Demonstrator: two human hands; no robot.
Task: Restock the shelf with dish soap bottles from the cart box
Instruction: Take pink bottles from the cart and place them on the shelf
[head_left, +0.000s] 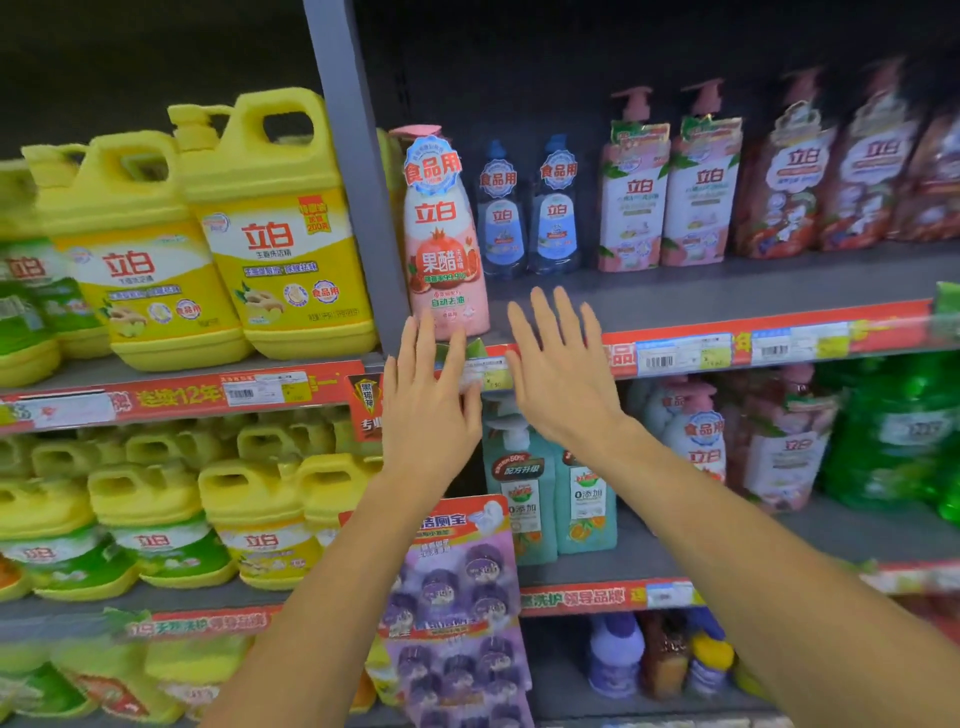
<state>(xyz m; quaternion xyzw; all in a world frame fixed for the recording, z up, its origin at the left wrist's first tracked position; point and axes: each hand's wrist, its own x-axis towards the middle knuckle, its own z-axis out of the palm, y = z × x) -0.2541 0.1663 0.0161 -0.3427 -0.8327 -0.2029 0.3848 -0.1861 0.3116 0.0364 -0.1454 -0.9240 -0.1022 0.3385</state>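
A pink dish soap bottle with a pomegranate label stands upright at the front left of the grey shelf, beside the grey upright post. My left hand hovers just below it with straight fingers, holding nothing. My right hand is raised beside it, fingers spread, over the shelf's red price strip. Neither hand touches the bottle. The cart box is out of view.
Two blue bottles stand behind the pink one, then pink-white pump bottles and red pouches to the right. Yellow jugs fill the left bay. Teal pump bottles and a hanging purple pack sit below.
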